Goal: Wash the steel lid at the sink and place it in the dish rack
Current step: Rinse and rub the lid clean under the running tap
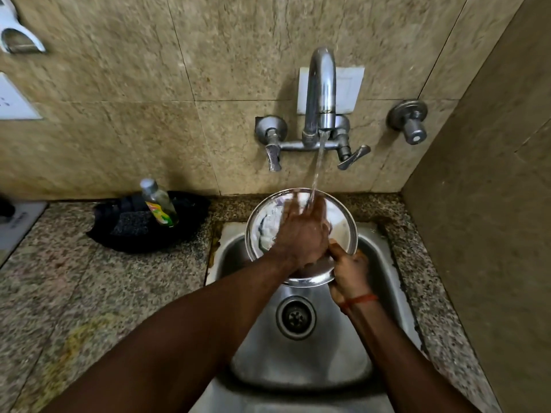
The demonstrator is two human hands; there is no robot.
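Note:
The round steel lid (343, 231) is held tilted over the back of the steel sink (298, 368), under running water from the tap (322, 84). White suds show on its left part. My left hand (301, 234) lies flat on the lid's face, fingers spread, with the stream falling on it. My right hand (348, 275) grips the lid's lower right rim; an orange thread circles that wrist. No dish rack is in view.
A black bowl (193, 210) with a dark scrub pad and a small soap bottle (159, 204) stands on the granite counter left of the sink. Two tap levers (274, 156) and a wall valve (410, 122) stick out from the tiled wall. A side wall stands close on the right.

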